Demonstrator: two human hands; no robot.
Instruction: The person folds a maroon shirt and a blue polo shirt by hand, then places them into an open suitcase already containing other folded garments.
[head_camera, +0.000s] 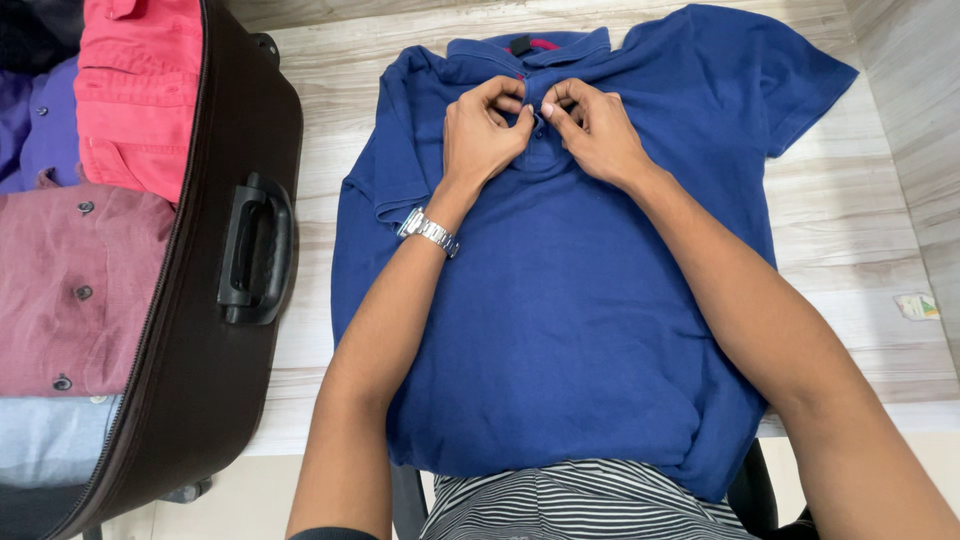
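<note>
A pale wood-grain table (860, 260) is seen from above, with a dark brown suitcase (200, 330) lying open at its left edge and folded shirts (90, 280) in red, maroon, purple and light blue packed inside. A blue polo shirt (560, 320) is spread flat, front up, across the table, its long axis running straight away from the person, collar (530, 48) at the far end and hem hanging over the near edge. Both hands are brought together at the button placket (540, 150) just below the collar. The left hand (485, 135), a metal wristwatch (430, 232) on its wrist, is closed in a pinch on the placket's left edge; the right hand (595, 130) is likewise pinched on the right edge, fingertips almost touching. Neither hand is nearer; the placket lies between them.
</note>
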